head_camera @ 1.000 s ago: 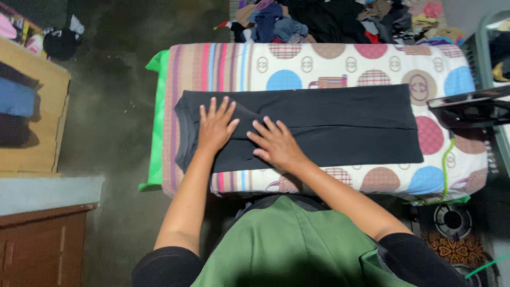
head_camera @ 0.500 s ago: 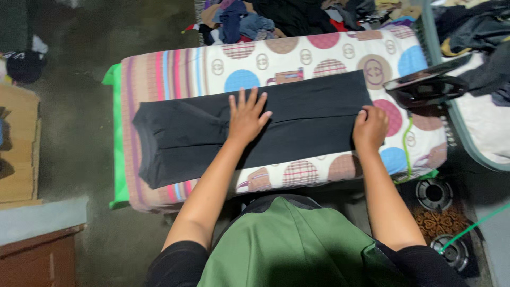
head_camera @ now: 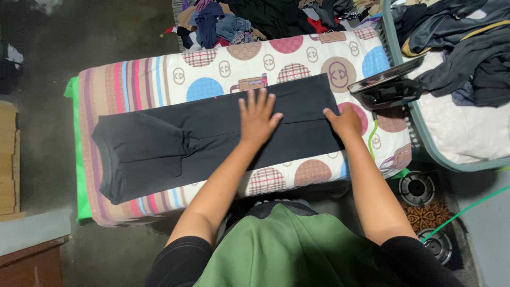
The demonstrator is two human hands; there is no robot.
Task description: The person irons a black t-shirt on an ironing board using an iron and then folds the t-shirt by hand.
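At the far left a strip of dim, dark floor is showing, with the edge of a stacked cardboard box and, lower down, the corner of a brown wooden cabinet. Next comes the padded ironing surface, which is wearing a cover striped in pink, blue and brown at its left end and dotted with coloured circles farther right, over a bright green underlayer that is peeking out along the left edge.

A folded black garment is lying flat along this surface, its wider end toward the left and its narrow end reaching right. The left hand is pressing down on the garment near its middle, palm flat and fingers spread wide, gripping nothing. The right hand is resting at the garment's right end, fingers curled over the edge of the cloth; whether it is actually pinching the fabric cannot be told.

Behind the surface a heap of mixed clothes is piling up. Just right of the right hand a dark iron is sitting tilted at the end of the cover. Farther right a pale green basket is holding more dark clothing, and below it a small stove burner is standing on the floor.
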